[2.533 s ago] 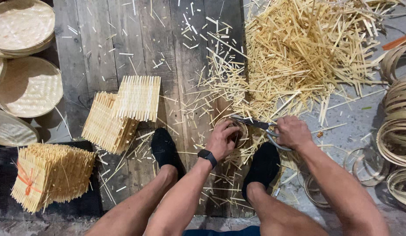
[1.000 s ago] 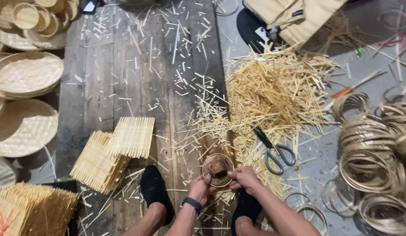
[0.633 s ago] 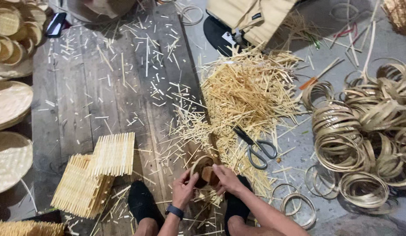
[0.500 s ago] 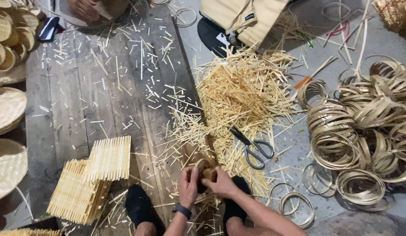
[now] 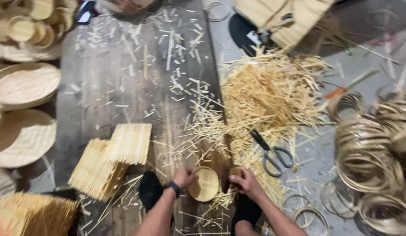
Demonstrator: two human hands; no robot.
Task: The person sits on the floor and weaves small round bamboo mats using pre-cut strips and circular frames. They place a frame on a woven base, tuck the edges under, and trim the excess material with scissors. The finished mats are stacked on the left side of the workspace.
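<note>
My left hand [image 5: 184, 177] grips the left rim of a small round woven bamboo dish [image 5: 204, 184] low in the middle of the view. My right hand [image 5: 245, 181] is closed to the right of the dish, near a small brown piece that I cannot make out through the blur. Both hands sit between my two black-socked feet [image 5: 149, 191]. Black-handled scissors [image 5: 268, 152] lie on the floor just up and right of my right hand, at the edge of a big heap of pale bamboo offcuts [image 5: 268, 94].
Stacks of square woven mats [image 5: 111, 159] lie to the left. Round woven trays [image 5: 24, 111] line the left edge, small bowls [image 5: 32, 26] at top left. Bamboo rings [image 5: 373, 148] pile up at the right. Dark wooden planks [image 5: 124, 78] are strewn with splinters.
The camera has swung back to the left. The scissors lie on the floor, out of my right hand. The small round dish between my hands now shows its flat face.
</note>
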